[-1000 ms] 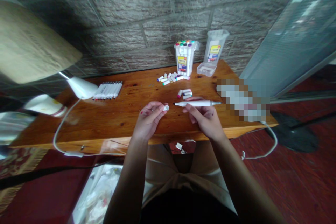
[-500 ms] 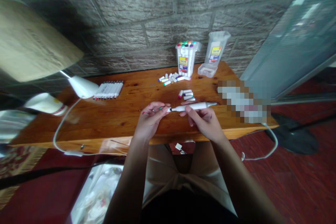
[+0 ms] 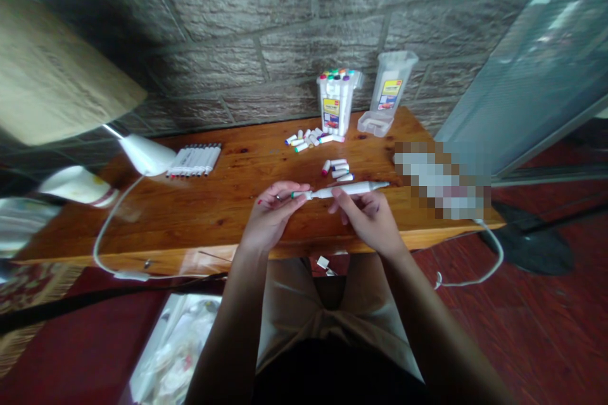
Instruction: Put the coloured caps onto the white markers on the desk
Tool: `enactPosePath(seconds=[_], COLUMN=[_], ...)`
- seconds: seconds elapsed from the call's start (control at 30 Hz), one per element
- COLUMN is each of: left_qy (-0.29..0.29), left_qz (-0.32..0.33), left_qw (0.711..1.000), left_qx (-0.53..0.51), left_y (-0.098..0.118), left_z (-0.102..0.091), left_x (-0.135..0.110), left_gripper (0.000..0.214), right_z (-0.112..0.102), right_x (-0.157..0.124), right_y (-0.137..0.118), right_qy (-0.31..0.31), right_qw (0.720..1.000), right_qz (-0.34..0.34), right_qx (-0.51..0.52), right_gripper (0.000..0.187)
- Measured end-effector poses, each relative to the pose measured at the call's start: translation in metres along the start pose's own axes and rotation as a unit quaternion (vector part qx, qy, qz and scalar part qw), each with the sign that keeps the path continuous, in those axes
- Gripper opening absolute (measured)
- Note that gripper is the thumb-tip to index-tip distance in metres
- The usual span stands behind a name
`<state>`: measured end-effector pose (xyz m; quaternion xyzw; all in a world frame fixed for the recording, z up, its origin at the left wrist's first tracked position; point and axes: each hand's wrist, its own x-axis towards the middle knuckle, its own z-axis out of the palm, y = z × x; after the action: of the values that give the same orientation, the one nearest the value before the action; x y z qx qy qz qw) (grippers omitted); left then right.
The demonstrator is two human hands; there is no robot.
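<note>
Pinching marker [image 3: 349, 190]: left hand [image 3: 273, 215], right hand [image 3: 368, 218]; box [image 3: 335, 107] marker-filled.

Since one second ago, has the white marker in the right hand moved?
Yes. Against the loose caps on the table, the marker shifted left; its tip now meets the cap in the left hand.

I sit in what looks like a room at home, at a small hobby corner. A worn wooden table [image 3: 228, 202] stands against a far wall [image 3: 285, 12] of rough grey stone blocks. A tub of coloured pens [image 3: 335, 104] stands at the table's far edge, a white lamp [image 3: 145, 155] with its cord at the left, and the marker [image 3: 349, 190] I hold is near me. The floor [image 3: 522, 329] is dark red wood, with a patterned rug [image 3: 28, 291] on the left and a fan base [image 3: 527, 247] and glass panel [image 3: 522, 76] on the right.
</note>
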<state>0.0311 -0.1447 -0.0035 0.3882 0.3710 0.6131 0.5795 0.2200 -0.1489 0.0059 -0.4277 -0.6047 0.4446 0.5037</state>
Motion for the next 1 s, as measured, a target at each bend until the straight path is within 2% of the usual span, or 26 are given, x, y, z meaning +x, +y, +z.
enactPosePath(seconds=[0.17,0.43,0.57,0.67,0.83,1.0], left_qy=[0.000,0.021,0.061,0.079,0.080,0.049], left_qz=[-0.007,0.000,0.053,0.075,0.102,0.128], left_qw=[1.000,0.999,0.997,0.992,0.979,0.969], left_qx=[-0.028,-0.024,0.019,0.069,0.159,0.205], left_y=[0.001,0.001,-0.006,-0.015,-0.022,-0.013], left_z=[-0.004,-0.002,-0.001,-0.007,-0.014,-0.002], left_x=[0.000,0.001,0.003,0.007,0.006,0.000], left_gripper=[0.030,0.027,0.025,0.027,0.030,0.036], right_z=[0.001,0.002,0.002,0.002,0.002,0.002], right_x=[0.001,0.002,0.005,0.007,0.007,0.007], right_y=[0.000,0.005,0.011,0.012,0.013,0.013], right_qy=[0.079,0.082,0.107,0.112,0.118,0.121], right_qw=[0.996,0.994,0.989,0.988,0.984,0.983], right_qz=[0.013,0.021,0.003,0.006,0.009,0.012], right_qx=[0.033,0.070,0.107,0.104,0.131,0.135], right_gripper=[0.049,0.045,0.041,0.041,0.040,0.041])
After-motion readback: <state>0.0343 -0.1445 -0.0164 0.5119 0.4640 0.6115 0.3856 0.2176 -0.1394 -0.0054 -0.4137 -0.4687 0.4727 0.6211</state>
